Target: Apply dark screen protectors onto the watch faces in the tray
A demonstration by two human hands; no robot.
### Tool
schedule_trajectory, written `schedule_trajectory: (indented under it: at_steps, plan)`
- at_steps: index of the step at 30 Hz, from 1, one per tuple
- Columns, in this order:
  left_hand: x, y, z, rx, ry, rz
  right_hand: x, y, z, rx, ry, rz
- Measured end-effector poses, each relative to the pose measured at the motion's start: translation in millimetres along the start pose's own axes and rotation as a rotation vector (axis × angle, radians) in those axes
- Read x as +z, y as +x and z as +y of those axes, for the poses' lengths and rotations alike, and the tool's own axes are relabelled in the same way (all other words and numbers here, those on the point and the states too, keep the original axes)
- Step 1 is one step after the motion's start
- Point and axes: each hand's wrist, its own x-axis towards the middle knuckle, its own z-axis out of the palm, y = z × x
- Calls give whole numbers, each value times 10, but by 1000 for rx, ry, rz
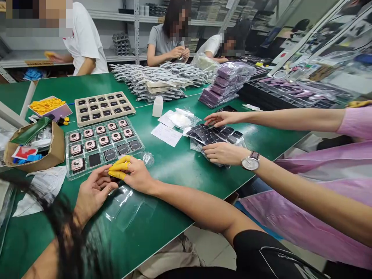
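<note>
My left hand (94, 192) and my right hand (135, 176) meet over the front edge of a clear plastic tray. Yellow finger cots cover several fingertips of the right hand. Both hands close round a small dark piece (115, 179), mostly hidden by the fingers, so its kind does not show. In the clear tray (139, 135) sit several pink square watch cases (90, 145), with flat black squares (110, 154) in other pockets. Clear plastic film (128, 209) lies on the green table (168, 193) just under my hands.
Behind the tray stands a beige tray (132, 111) of black pieces. A cardboard box (58, 147) and a box of yellow finger cots (48, 106) are at left. At right, a co-worker's hands (222, 153) touch black square sheets (215, 133). Stacked grey trays (151, 81) lie farther back.
</note>
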Motion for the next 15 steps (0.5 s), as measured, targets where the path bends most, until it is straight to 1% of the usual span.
schedule_trajectory:
  at_steps: [3,7,11,15]
  plan:
    - [22,-29,-6,-9,48,1,4,14,-9,1,-24,-15]
    - [38,-56,0,-16,103,76,2,32,56,-39,-81,-79]
    - [40,-73,31,-36,57,102,9,10,93,22,-85,-72]
    - [33,-77,54,-71,25,108,-17,50,86,25,-84,-83]
